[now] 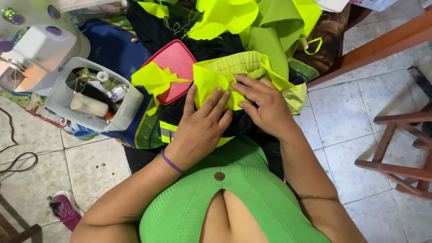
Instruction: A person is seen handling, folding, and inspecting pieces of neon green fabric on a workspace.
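Single head-worn camera, looking steeply down over wearer's own chest onto worktop [135, 135] edge. View faces forward and down, close in: left hand [198, 130] and right hand [265, 105] fill centre frame, forearms run off bottom edge. Yellow-green cloth [225, 76] sits mid-frame, sewing machine [36, 49] cut off at top left corner. Tiled floor [351, 112] shows at right and lower left. No second view.

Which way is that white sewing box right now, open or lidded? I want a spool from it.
Open. The white box has no lid on, and spools and other sewing bits show inside.
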